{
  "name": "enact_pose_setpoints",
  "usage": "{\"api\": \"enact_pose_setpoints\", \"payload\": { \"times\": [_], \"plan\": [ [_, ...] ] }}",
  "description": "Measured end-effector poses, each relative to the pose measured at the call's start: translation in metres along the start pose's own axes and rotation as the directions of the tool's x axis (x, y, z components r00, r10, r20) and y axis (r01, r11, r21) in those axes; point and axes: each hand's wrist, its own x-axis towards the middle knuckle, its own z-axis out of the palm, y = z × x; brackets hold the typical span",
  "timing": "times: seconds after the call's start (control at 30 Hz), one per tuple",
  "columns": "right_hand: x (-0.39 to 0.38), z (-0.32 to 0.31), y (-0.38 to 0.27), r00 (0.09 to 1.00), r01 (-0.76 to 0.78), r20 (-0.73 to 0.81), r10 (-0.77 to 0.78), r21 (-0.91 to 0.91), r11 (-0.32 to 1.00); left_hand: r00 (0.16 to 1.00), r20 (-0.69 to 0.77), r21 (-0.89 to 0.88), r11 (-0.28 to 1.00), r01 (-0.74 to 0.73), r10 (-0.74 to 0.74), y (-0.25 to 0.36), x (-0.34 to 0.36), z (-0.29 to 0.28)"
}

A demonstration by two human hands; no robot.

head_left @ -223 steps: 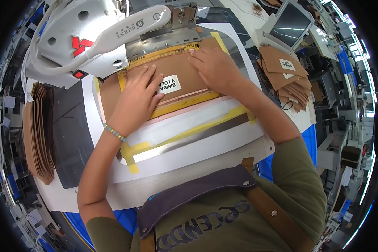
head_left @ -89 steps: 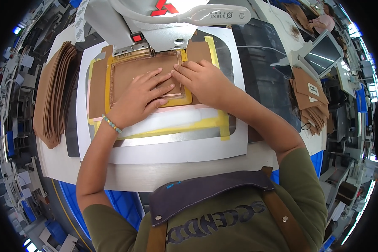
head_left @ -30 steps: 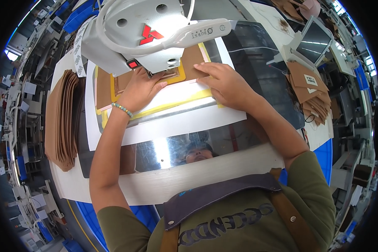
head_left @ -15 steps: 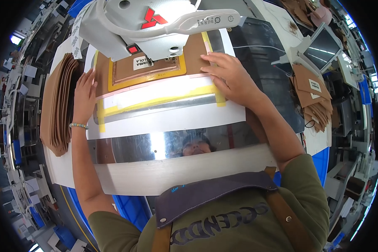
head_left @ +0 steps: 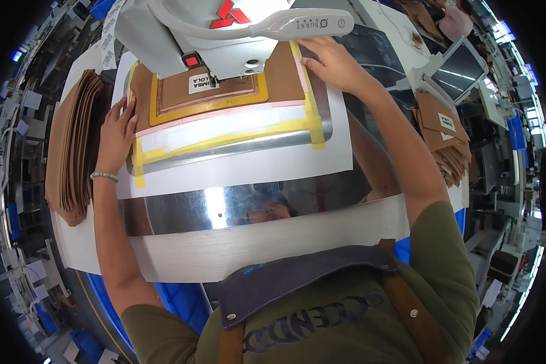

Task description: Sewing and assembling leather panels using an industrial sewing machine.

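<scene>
A brown sheet piece lies on a taped board with a white sheet, under the grey sewing machine head. A yellow frame sits on the brown piece, with a white label inside it, partly behind the needle area. My left hand rests on the board's left edge, its fingers stretched forward. My right hand is at the upper right edge of the board, fingers apart, some tips partly hidden by the pale lamp arm.
Stacked brown pieces stand at left and lie at right. A tilted screen is at the right. A polished metal plate shows along the near table edge. A person in pink is at the far upper right.
My right hand has moved forward along the board's right edge. My left hand has left the middle for the left edge, uncovering the label inside the frame.
</scene>
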Motion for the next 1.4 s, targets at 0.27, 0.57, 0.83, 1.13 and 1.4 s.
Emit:
{"api": "enact_pose_setpoints", "payload": {
  "times": [0.27, 0.57, 0.83, 1.13, 1.4],
  "plan": [
    [-0.027, 0.019, 0.022, 0.986, -0.131, 0.077, 0.148, -0.199, 0.971, 0.987, 0.002, 0.127, 0.978, -0.163, 0.164, 0.049, 0.014, 0.015],
    [-0.103, -0.048, 0.016, 0.923, -0.333, 0.132, 0.360, -0.189, 0.924, 0.946, -0.118, 0.099, 0.952, -0.291, 0.302, 0.127, 0.031, 0.031],
    [-0.128, -0.051, 0.041, 0.895, -0.435, -0.105, 0.434, 0.015, 0.900, 0.964, -0.229, -0.021, 0.989, -0.145, 0.136, 0.180, 0.041, 0.040],
    [-0.125, -0.045, 0.043, 0.896, -0.420, -0.113, 0.429, 0.095, 0.903, 0.865, 0.032, -0.809, 0.495, 0.316, -0.501, 0.037, 0.004, -0.013],
    [-0.128, -0.039, 0.053, 0.916, -0.400, -0.061, 0.397, -0.035, 0.916, 0.901, 0.149, -0.896, 0.330, 0.298, -0.408, 0.025, -0.172, -0.109]
  ]
}}
